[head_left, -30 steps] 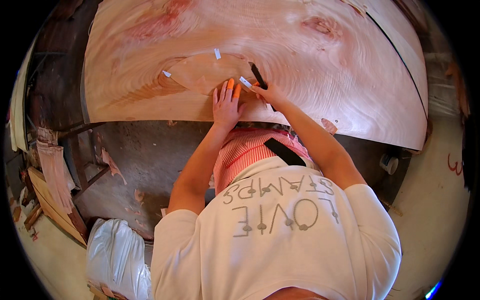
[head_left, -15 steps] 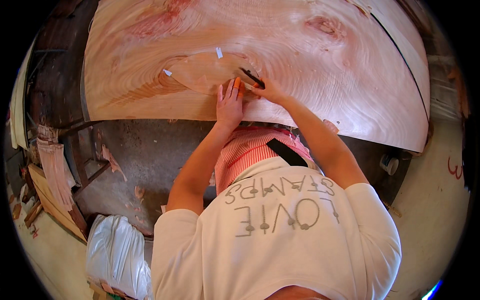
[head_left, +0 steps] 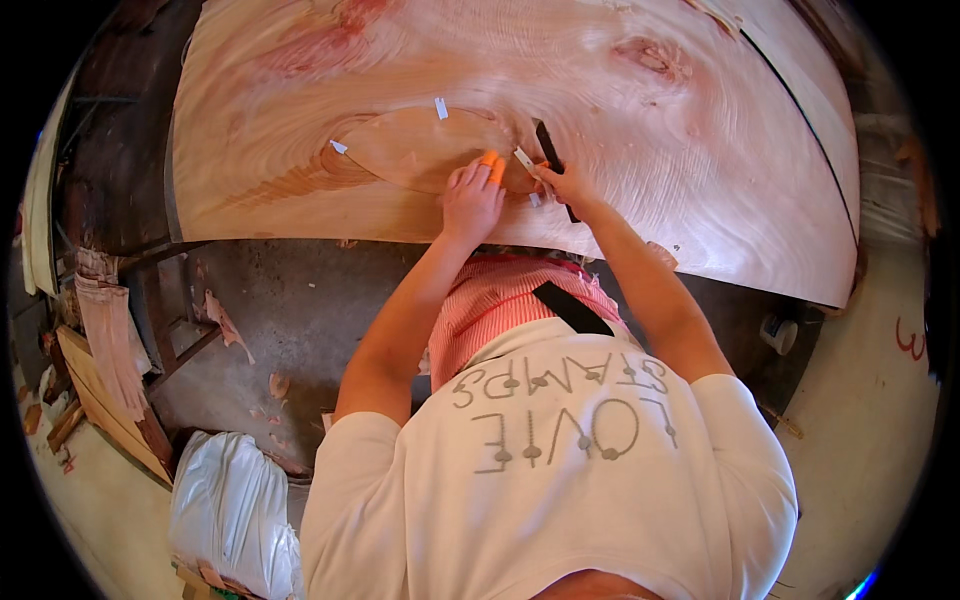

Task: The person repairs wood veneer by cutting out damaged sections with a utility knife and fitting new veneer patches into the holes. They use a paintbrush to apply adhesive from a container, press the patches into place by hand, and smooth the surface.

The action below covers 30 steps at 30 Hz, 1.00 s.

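Wood sheet [head_left: 700, 180]: pale, swirly grain, reddish marks
Patch [head_left: 405, 150]: oval, flat on sheet
Tape bits [head_left: 441, 108]: white, at patch edge
Floor [head_left: 320, 320]: grey, scattered scraps [head_left: 279, 385]

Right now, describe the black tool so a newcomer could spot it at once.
Find the big wood sheet, then the right hand over its near side. The hand holds a long, thin black tool, its far end leaning left. Its dark colour sets it apart from the white tape pieces and tan oval patch nearby.
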Motion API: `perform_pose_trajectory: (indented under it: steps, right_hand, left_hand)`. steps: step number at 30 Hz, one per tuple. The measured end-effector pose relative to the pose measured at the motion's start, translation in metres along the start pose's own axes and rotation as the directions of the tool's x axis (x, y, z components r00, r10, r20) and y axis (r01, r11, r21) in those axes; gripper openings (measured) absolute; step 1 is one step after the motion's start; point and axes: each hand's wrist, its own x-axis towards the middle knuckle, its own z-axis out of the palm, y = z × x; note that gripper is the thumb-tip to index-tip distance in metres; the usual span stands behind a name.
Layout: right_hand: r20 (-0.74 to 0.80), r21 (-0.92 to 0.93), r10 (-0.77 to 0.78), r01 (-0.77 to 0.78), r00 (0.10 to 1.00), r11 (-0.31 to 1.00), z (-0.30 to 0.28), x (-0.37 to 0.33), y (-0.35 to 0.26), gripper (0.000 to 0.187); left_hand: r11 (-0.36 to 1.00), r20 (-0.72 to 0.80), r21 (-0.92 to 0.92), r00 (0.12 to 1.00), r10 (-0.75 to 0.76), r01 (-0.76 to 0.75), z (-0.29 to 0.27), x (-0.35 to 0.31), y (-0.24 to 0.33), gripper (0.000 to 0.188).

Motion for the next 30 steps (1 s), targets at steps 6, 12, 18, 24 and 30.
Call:
perform_pose_trajectory:
  steps: [6,12,18,24,30]
  right_hand:
    - [-0.138,-0.114,-0.133,0.118,0.981,0.986,0.004,0.02,0.04,0.021]
    - [0.043,-0.504,-0.066,0.079,0.997,0.86,-0.046,0.015,-0.001,0.019]
    - [0.103,-0.27,-0.042,0.068,0.994,0.96,-0.064,-0.038,-0.005,0.028]
    - [0.133,-0.007,-0.035,0.036,0.99,0.999,-0.022,-0.057,0.018,0.032]
    - [0.085,0.012,-0.208,0.208,0.974,0.978,0.013,-0.053,0.011,0.028]
  left_hand:
    - [0.965,0.186,0.205,0.975,0.123,-0.161,0.024,0.021,0.018,0.028]
    - [0.939,0.29,0.3,0.954,0.078,-0.168,0.021,0.024,0.022,0.026]
    - [0.99,0.236,0.041,0.964,0.125,-0.138,0.002,-0.014,0.027,0.053]
    - [0.999,0.324,0.01,0.945,0.034,-0.039,-0.007,-0.063,0.034,0.07]
    - [1.0,0.281,0.017,0.96,-0.011,0.007,-0.007,-0.066,0.035,0.068]
